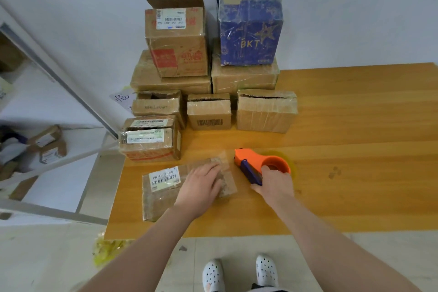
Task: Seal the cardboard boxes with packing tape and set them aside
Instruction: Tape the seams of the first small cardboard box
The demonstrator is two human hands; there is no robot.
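Box (158,204) lies flat near the table's (355,125) front left corner, with the left hand (201,185) pressing its top, fingers straight. Right hand (275,185) grips the dispenser (251,160) just beside the box's right end. Press hard so the box cannot slide, pull the tape taut, then tilt the blade to cut cleanly

left hand (205,181) presses flat box (166,191) | right hand (275,184) grips tape dispenser (257,163)
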